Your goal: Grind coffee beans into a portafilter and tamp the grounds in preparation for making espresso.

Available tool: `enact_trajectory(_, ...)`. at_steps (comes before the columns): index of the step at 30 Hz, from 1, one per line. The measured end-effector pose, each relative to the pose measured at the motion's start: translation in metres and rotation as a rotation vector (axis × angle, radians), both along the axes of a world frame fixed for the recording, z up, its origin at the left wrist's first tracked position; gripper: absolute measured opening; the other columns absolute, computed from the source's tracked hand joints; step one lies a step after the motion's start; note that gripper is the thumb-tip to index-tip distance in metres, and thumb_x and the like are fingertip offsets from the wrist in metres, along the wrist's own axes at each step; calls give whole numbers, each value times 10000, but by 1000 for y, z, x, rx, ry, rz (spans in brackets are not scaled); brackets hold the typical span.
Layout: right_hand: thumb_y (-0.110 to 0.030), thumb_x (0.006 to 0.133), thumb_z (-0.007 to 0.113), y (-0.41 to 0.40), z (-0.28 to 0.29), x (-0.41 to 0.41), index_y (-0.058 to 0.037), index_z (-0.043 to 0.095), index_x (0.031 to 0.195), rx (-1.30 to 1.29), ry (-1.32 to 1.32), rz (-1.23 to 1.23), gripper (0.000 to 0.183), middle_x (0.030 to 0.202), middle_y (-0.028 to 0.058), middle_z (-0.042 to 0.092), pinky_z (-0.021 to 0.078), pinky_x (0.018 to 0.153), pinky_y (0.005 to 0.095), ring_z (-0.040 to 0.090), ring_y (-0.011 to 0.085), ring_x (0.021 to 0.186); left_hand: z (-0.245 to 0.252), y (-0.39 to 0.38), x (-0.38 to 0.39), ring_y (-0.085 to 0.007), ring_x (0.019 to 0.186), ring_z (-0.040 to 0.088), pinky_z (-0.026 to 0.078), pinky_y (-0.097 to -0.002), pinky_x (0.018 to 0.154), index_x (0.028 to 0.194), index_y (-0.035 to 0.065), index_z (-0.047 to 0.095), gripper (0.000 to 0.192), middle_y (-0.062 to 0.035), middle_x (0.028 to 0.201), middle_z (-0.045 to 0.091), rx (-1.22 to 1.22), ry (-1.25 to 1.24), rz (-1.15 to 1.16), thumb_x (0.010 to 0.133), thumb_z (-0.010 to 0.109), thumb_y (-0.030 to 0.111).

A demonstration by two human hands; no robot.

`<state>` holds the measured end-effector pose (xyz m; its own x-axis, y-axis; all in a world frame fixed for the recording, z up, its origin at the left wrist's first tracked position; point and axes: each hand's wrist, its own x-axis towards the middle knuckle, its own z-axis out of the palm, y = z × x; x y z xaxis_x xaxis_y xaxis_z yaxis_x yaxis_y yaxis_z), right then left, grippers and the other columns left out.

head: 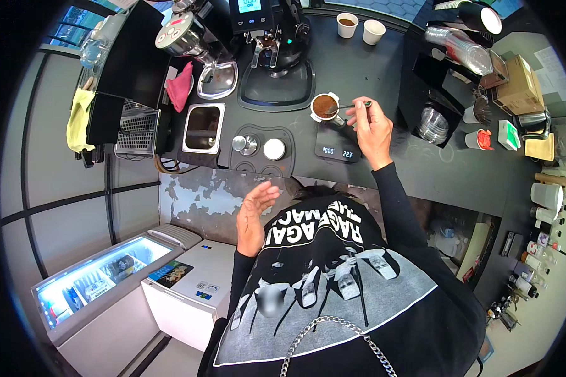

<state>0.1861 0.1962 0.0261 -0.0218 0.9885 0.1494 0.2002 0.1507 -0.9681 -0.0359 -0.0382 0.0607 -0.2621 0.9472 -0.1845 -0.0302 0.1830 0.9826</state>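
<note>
My right hand holds a small metal spoon between thumb and fingers. The spoon's tip touches the brown ground coffee in a portafilter. Beneath the portafilter lies a flat black digital scale with lit digits. The handle end of the portafilter points toward my right hand and is partly hidden by it. My left hand is held in front of my torso, near the counter's front edge, with nothing in it and its fingers a little apart.
A black mat left of the scale holds a metal tamper and a round white-topped tool. Behind stands a coffee grinder. Two paper cups are at the back; a black organizer stands right.
</note>
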Motion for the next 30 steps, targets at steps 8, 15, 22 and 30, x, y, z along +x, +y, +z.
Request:
enact_trajectory(8,-257,1067,544,-7,-6,3,-26,664,1070,-35,38,-102,260,834,54,733,517,568,240,685,94,663,-4,7,-32,-252,1175,630,485,-375,1021,1412,-43,480,809,-176,1271,639,-20,-4,-62,1051,251,644)
enact_trajectory(15,-265,1082,514,-17,-2,-3,-16,648,1102,-75,157,-210,283,856,65,721,489,530,221,670,93,646,-11,23,-65,-255,1188,623,473,-370,1027,1409,-44,485,759,-184,1297,627,32,-42,-159,1076,247,595)
enact_trajectory(22,-267,1089,501,-22,7,-5,-13,637,1098,-62,227,-287,288,848,66,707,478,525,216,657,88,640,-20,43,-94,-266,1197,619,484,-374,1027,1427,-57,457,785,-193,1303,614,81,-21,-271,1076,199,596)
enact_trajectory(30,-298,1095,490,-21,5,-3,-19,634,1097,-8,235,-389,315,841,61,696,479,544,214,643,87,643,-18,56,-122,-261,1203,615,474,-377,1038,1430,-42,467,781,-184,1312,613,96,-29,-320,1074,205,602)
